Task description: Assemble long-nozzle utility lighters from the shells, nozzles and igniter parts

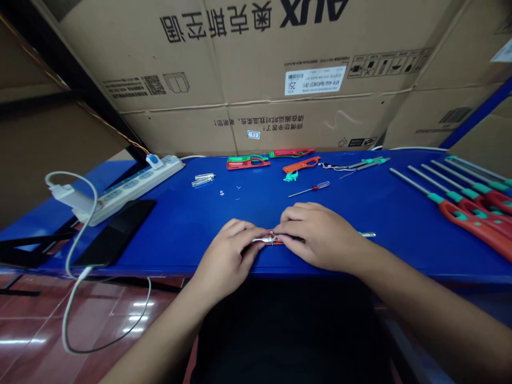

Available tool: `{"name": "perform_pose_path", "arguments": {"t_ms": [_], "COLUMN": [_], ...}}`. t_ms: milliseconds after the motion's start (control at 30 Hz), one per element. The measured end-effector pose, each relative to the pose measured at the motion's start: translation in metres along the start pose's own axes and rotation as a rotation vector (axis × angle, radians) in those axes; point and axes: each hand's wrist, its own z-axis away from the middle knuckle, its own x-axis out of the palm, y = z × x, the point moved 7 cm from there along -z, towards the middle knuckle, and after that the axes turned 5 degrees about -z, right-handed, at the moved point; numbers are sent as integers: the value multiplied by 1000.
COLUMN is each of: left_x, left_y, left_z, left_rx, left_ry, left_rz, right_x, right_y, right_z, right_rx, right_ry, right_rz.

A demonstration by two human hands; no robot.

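Note:
Near the front edge of the blue table, an opened lighter (273,241) with a red-orange shell and white inner parts lies between my hands. My left hand (229,255) is closed round its left end, thumb and fingers pinching it. With bent fingers my right hand (316,234) grips the lighter from the other side, covering much of it. A metal tube tip (368,234) sticks out to the right beyond my right hand. Behind the hands lies a screwdriver (310,189) with a clear purple-red handle.
Red and green shell halves (248,163), an orange shell half (301,164), turquoise small parts (291,176) and metal cylinders (203,181) lie farther back. Several long-necked lighters (476,213) rest at right. A power strip (132,186) and a phone (118,234) are left; a cardboard wall (192,128) stands behind.

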Motion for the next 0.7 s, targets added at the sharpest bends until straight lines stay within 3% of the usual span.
{"name": "perform_pose_path", "arguments": {"t_ms": [133, 333, 700], "left_x": [0, 2, 0], "left_y": [2, 0, 2], "left_z": [-1, -3, 1], "left_rx": [16, -1, 13], "left_ry": [5, -14, 13], "left_rz": [6, 14, 6], "right_x": [8, 9, 5], "right_y": [-5, -15, -9], "right_z": [-15, -21, -22], "right_rx": [-109, -299, -318], "right_ry": [-123, -204, -256], "right_rz": [129, 270, 158]}}
